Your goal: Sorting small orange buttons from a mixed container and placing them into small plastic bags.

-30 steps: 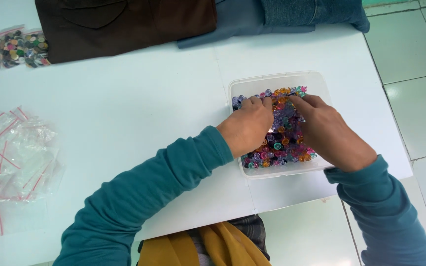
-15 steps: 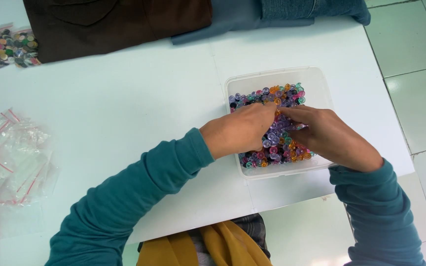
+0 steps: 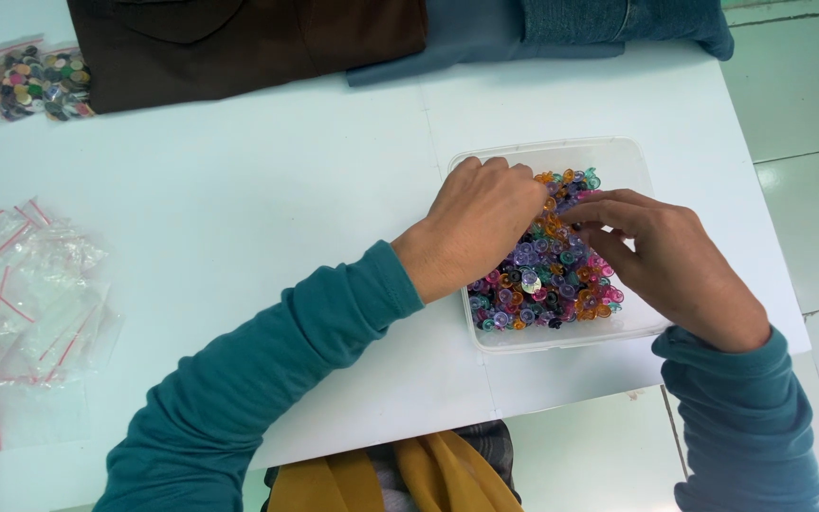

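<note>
A clear plastic tub (image 3: 618, 156) sits on the white table (image 3: 239, 218) and holds a heap of small translucent buttons (image 3: 542, 284) in purple, orange, pink and teal. My left hand (image 3: 471, 228) reaches in from the left, its fingers curled down onto the buttons near the heap's far edge. My right hand (image 3: 665, 256) comes in from the right, fingertips pinched together close to the left hand's fingertips. Whether either hand holds a button is hidden by the fingers. Both arms wear teal sleeves.
Folded brown cloth (image 3: 239, 43) and blue denim (image 3: 571, 24) lie along the table's far edge. Small bags of mixed buttons (image 3: 21, 85) rest at the far left. A pile of clear zip bags (image 3: 21, 294) lies at the left. Tiled floor (image 3: 808, 114) shows on the right.
My left hand has moved toward the far side of the tub. My right hand has drawn back to the right, uncovering more of the buttons.
</note>
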